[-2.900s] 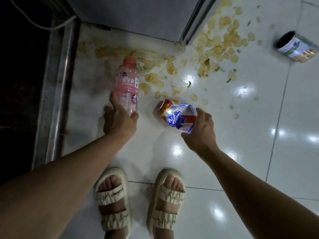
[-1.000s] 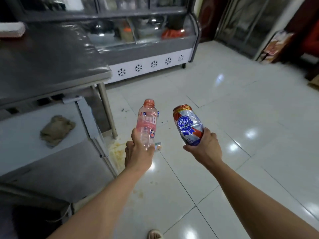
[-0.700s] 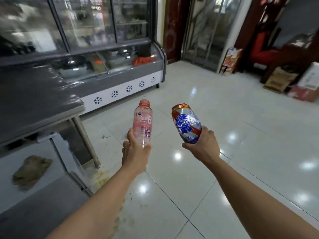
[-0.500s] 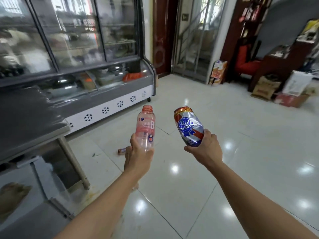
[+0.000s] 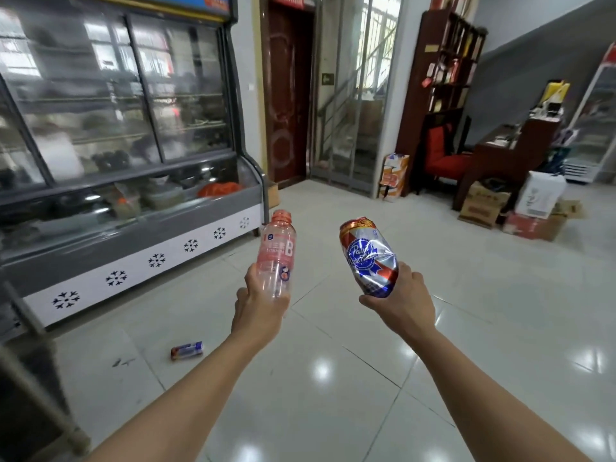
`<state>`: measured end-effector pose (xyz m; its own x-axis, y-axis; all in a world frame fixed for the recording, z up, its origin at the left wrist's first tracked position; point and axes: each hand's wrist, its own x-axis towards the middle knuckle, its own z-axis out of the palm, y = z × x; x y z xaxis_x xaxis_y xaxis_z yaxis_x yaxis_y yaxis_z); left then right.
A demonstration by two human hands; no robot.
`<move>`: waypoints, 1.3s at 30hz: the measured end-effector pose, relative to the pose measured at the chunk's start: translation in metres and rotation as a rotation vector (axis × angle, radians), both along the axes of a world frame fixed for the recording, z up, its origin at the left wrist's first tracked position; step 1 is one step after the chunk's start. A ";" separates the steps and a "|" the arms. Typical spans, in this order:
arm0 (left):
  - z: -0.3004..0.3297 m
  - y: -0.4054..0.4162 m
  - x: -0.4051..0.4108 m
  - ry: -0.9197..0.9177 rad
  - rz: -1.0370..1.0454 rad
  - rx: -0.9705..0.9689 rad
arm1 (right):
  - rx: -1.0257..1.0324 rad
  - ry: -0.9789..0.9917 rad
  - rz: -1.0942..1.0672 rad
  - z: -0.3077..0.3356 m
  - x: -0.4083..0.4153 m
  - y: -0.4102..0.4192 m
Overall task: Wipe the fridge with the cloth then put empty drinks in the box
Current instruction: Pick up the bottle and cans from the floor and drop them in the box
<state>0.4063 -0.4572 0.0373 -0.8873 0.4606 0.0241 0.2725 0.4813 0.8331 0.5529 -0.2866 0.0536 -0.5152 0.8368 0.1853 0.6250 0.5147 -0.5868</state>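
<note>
My left hand (image 5: 258,306) grips a clear plastic bottle with a pink label (image 5: 276,253), held upright at chest height. My right hand (image 5: 401,303) holds a dented red, white and blue beer can (image 5: 368,258), tilted slightly left. Both are raised over the white tiled floor. Another small can (image 5: 186,350) lies on its side on the floor to the lower left. Several cardboard boxes (image 5: 483,203) stand at the far right by a wooden desk. The glass-fronted display fridge (image 5: 126,208) runs along the left.
A metal table leg (image 5: 40,388) stands at the lower left. A dark red door (image 5: 288,95) and a glass door are straight ahead. A wooden shelf (image 5: 440,78), a red chair (image 5: 445,155) and a desk line the far right. Open tiled floor lies between.
I picked the bottle and can up from the stained floor and stood. My view has swung up and right from the metal table toward the room; both hands still hold their items.
</note>
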 end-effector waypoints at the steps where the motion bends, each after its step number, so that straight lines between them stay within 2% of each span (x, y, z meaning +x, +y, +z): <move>1: 0.003 0.017 0.001 -0.001 -0.008 0.004 | -0.003 0.003 -0.008 0.002 0.002 0.016; 9: 0.014 0.150 -0.014 -0.003 -0.093 0.033 | 0.003 0.018 -0.065 0.010 -0.005 0.139; 24: 0.038 0.437 -0.151 0.032 -0.208 0.129 | 0.032 0.061 -0.121 0.040 -0.115 0.402; 32: 0.027 0.586 -0.205 0.042 -0.191 0.118 | 0.029 0.050 -0.110 0.029 -0.171 0.551; 39: 0.026 0.726 -0.256 0.022 -0.085 0.166 | 0.033 0.039 -0.028 0.036 -0.236 0.711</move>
<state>0.1500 0.2692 0.0635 -0.8440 0.5216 0.1251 0.3252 0.3122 0.8926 0.3173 0.4246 0.0892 -0.4839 0.8438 0.2322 0.6161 0.5169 -0.5943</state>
